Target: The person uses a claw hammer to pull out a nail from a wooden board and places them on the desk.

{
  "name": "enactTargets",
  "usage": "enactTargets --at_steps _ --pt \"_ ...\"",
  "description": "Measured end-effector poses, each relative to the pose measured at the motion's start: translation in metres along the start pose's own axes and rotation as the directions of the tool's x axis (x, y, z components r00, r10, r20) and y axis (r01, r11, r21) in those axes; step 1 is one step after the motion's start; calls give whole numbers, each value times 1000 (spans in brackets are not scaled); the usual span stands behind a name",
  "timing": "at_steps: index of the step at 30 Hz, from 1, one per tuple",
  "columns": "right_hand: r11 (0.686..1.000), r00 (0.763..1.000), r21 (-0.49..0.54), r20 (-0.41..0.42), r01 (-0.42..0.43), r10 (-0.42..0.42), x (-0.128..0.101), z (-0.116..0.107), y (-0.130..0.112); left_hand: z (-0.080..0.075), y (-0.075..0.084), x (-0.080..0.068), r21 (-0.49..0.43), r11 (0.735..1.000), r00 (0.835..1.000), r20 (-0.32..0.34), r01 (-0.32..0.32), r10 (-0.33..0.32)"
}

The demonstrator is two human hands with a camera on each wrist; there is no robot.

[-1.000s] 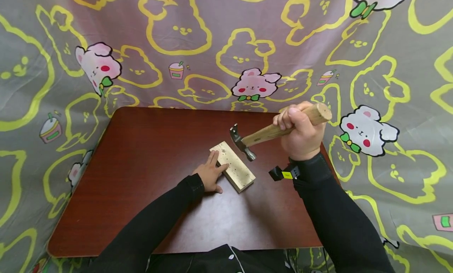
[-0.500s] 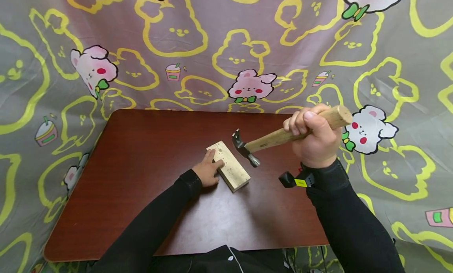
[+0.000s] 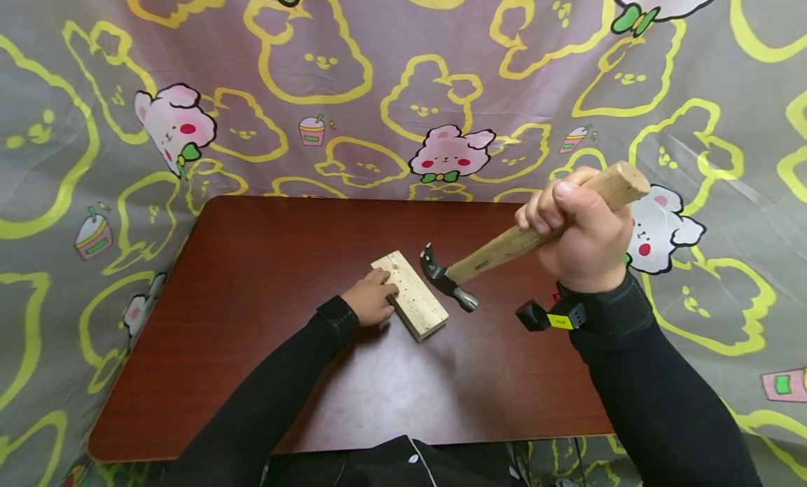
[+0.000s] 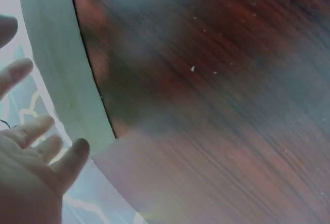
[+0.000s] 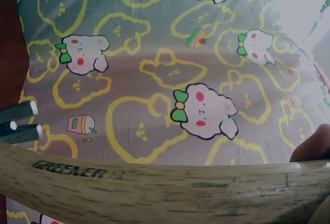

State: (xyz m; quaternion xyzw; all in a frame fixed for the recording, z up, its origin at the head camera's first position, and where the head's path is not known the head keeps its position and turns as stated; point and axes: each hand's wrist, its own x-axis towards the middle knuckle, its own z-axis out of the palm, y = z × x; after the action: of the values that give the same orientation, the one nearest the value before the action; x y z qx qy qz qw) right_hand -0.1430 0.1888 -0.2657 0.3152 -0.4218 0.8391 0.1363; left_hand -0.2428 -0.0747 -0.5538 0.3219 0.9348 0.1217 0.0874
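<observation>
A pale wooden block lies slantwise on the brown table, its top speckled with small dark marks. My left hand rests at its far left edge; in the left wrist view the fingers of that hand lie loosely extended along the block's side. My right hand grips a claw hammer by the rear of its wooden handle. Its metal head is right of the block, apparently above the table and apart from the wood. The right wrist view shows the handle close up and the claw tips.
Patterned cloth with yellow outlines and white rabbits hangs behind and beside the table. The table's front edge runs close to the person's body. A few pale specks lie on the tabletop.
My right hand has moved to the right with the hammer, whose head has shifted away from the block. The left hand's fingers have drawn closer together and stay at the block.
</observation>
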Motion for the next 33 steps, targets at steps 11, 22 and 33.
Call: enactTargets --at_steps 11,22,33 --pt "992 993 -79 55 -98 103 23 5 0 -34 16 -7 -93 972 951 -246 -217 189" --pt "962 946 -77 174 -262 272 41 10 14 -61 45 -27 -250 907 922 -279 -338 267" --pt "934 909 -127 216 -335 355 48 12 29 -66 50 -49 -282 879 886 -381 -384 265"
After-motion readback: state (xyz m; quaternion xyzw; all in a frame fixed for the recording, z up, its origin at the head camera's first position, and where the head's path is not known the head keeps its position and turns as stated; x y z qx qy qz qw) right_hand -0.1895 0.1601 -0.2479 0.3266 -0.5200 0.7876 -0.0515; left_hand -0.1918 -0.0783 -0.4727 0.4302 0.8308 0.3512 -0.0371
